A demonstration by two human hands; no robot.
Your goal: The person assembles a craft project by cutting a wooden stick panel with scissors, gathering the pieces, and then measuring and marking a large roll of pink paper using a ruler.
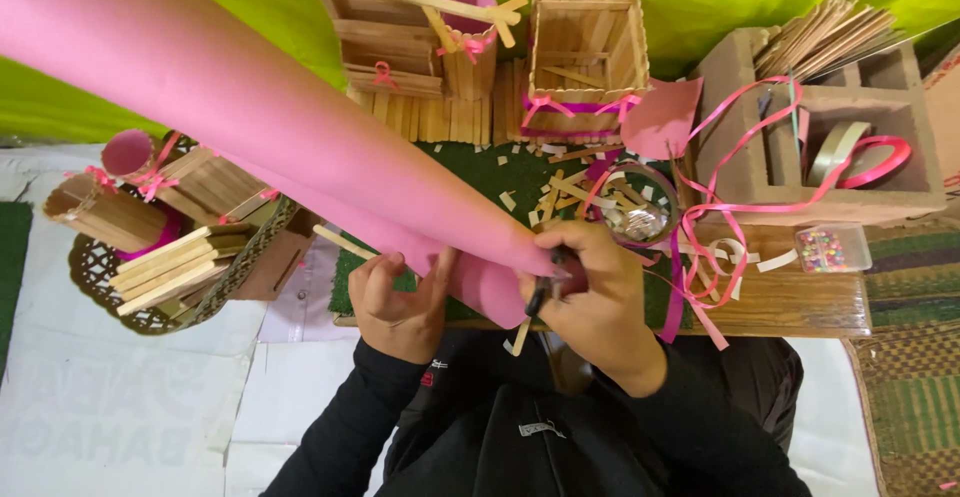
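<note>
Left hand (398, 302) spread flat against the near end of the rolled pink paper sheet (250, 107), steadying it over the green mat (480, 172). Right hand (590, 292) closed around what look like black-handled scissors (545, 292), at the sheet's edge.

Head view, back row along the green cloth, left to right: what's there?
Open-fronted stick box with pink bow → round stick cup with pink lining → square stick box with pink ribbon → pink paper cutout → cardboard organiser holding a bundle of sticks.
</note>
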